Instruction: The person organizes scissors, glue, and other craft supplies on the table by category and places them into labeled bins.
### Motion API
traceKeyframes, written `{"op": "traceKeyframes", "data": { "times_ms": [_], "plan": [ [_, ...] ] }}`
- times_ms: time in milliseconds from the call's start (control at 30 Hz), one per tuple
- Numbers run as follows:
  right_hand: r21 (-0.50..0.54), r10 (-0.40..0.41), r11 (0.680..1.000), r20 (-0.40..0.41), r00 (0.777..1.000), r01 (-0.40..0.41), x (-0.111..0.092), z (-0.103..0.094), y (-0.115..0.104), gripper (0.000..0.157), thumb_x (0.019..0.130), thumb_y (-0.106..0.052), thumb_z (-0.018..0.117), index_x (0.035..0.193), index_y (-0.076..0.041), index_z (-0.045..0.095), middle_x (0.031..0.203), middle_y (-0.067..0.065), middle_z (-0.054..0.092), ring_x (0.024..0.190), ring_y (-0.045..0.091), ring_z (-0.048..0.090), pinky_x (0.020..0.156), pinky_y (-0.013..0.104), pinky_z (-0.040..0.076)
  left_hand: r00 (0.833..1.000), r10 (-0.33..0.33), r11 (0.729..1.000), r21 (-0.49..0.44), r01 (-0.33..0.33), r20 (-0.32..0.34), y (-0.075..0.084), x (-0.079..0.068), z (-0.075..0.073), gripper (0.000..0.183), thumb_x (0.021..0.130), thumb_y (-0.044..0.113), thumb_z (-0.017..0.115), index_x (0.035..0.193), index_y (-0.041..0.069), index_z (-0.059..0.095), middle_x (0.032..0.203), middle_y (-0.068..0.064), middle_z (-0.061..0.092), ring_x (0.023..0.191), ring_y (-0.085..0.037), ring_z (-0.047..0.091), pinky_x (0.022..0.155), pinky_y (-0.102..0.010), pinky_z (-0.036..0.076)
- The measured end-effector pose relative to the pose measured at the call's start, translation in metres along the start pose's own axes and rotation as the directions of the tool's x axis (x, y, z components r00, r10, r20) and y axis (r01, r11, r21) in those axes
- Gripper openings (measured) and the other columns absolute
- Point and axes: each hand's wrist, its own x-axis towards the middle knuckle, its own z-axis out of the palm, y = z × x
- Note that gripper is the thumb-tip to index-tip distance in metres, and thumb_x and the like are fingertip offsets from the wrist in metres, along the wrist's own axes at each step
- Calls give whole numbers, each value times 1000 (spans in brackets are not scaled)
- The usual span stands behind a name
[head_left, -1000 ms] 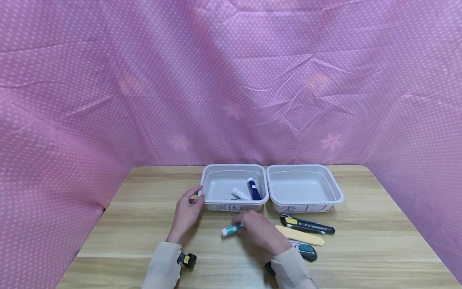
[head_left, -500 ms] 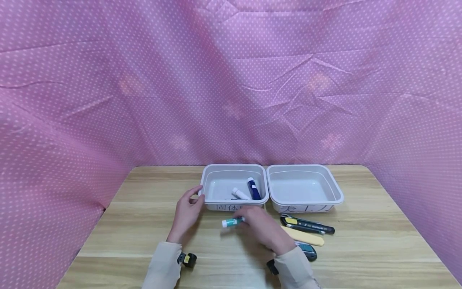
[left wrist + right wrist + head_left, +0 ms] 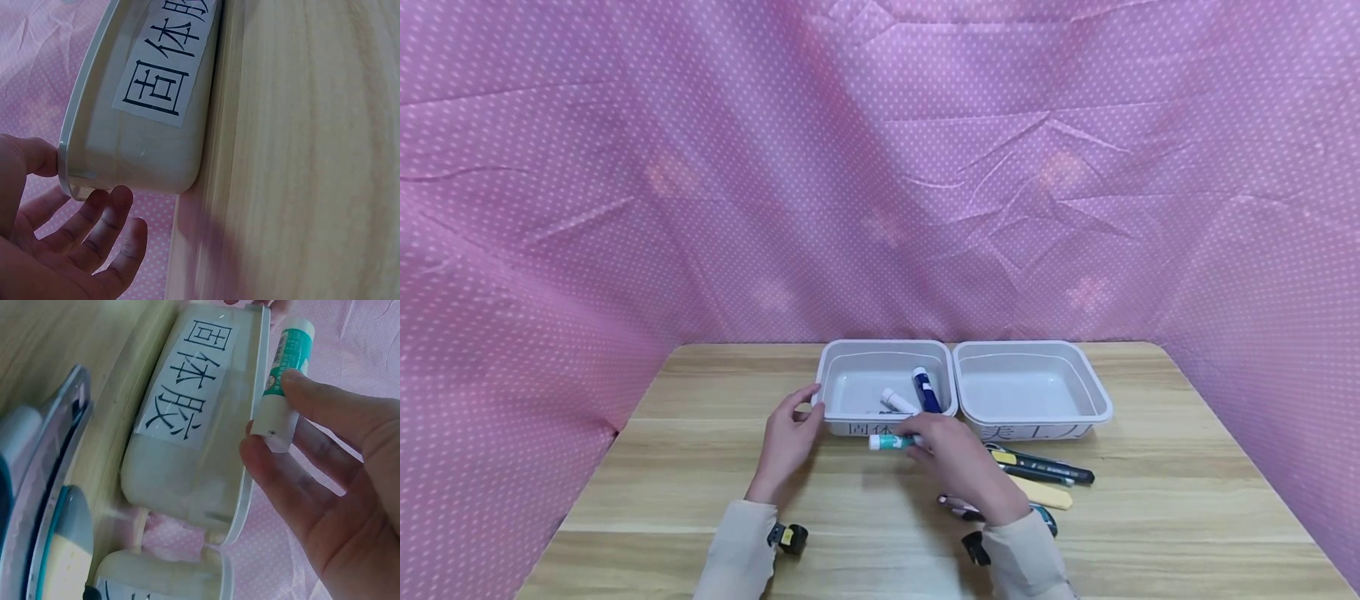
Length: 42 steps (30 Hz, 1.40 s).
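My right hand pinches a green-and-white glue stick between thumb and fingers. The stick lies sideways in the head view, close in front of the labelled left plastic tub. In the right wrist view it overlaps the space beside the tub's rim. At that tub's front left corner, my left hand grips the rim, its thumb on the edge and fingers curled below. Inside the tub lie a dark blue glue stick and a white-capped stick, partly hidden by the front wall.
A second labelled white tub stands directly to the right. In front of it on the wooden table lie a black-and-yellow utility knife, a yellow-handled piece and a teal-and-black knife, partly behind my right arm. Pink dotted cloth surrounds the table.
My right hand has lifted the green glue stick and carried it toward the left tub's front wall, slightly rightward. My left hand keeps its place on the tub's corner.
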Motion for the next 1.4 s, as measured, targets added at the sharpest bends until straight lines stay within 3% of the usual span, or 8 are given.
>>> {"op": "traceKeyframes", "data": {
  "times_ms": [133,367,533,867,1067,1400],
  "plan": [
    [23,22,1000,-55,998,-21,0,-2,4,25,88,-7,79,111,-15,75,109,-1,75,100,15,70,90,38,59,1000,1,1000,0,-1,-4,0,0,0,42,100,15,63,141,7,60,131,-18,62,95,-25,67,72,-20,55],
    [71,124,991,-156,980,-114,0,-10,7,20,88,-9,80,105,-16,73,96,-4,72,83,7,64,75,29,58,1000,6,1000,8,-6,-5,0,0,0,41,100,15,64,141,7,61,130,-18,63,94,-24,66,71,-19,54],
    [93,170,984,-241,956,-151,0,-15,7,18,89,-10,79,105,-14,73,97,-1,72,80,8,63,72,28,58,1000,6,1000,9,-6,-5,0,0,0,41,101,15,63,140,7,61,130,-18,63,94,-26,66,71,-19,54],
    [143,293,955,-337,895,-259,-1,-19,15,20,89,-7,79,109,-8,73,96,5,73,84,15,67,73,30,60,1000,-4,1000,18,4,-9,1,1,0,41,101,16,63,140,8,61,130,-16,63,94,-23,66,71,-19,54],
    [152,325,946,-374,869,-288,-1,-18,21,19,88,-7,80,105,-8,74,92,5,73,80,16,67,69,30,60,1000,0,1000,10,0,-12,-1,1,1,41,100,15,63,140,8,61,128,-17,63,94,-23,66,71,-19,54],
    [167,375,926,-341,862,-337,-1,-13,28,19,87,-9,81,105,-10,75,90,3,73,78,15,67,69,31,59,1000,-17,1000,7,17,6,1,0,0,42,101,17,62,142,9,59,132,-17,62,97,-25,67,73,-22,57]
  ]
}}
